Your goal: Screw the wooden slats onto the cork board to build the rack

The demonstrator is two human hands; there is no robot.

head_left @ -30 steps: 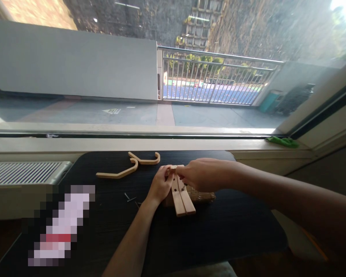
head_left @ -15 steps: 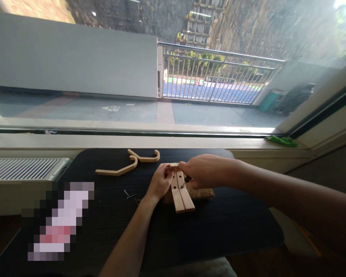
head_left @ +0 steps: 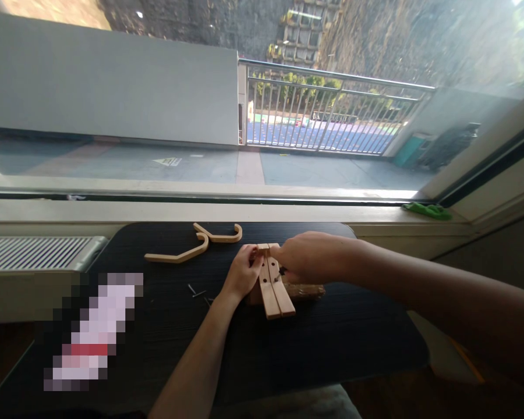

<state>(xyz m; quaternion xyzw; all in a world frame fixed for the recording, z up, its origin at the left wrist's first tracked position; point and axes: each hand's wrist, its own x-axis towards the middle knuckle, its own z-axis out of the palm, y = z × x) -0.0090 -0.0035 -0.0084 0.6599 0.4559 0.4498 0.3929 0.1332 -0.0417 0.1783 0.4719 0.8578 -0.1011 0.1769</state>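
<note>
Two flat wooden slats [head_left: 274, 294] with small holes lie side by side on a black table [head_left: 323, 343], pointing toward me. My left hand [head_left: 241, 274] pinches the left slat near its far end. My right hand [head_left: 306, 257] is closed over the right slat's far end, with something small and dark under its fingers. Beneath the slats lies another wooden piece in clear wrap [head_left: 305, 291].
Two curved wooden hook pieces [head_left: 181, 255] [head_left: 220, 235] lie at the table's far left. A few small screws [head_left: 196, 292] are left of my left hand. A blurred-out object [head_left: 91, 334] sits at the near left. A window sill, radiator grille and green cloth [head_left: 428, 210] lie beyond.
Both hands keep their hold on the slats' far ends; they and the slats have barely shifted. The view has tilted slightly.
</note>
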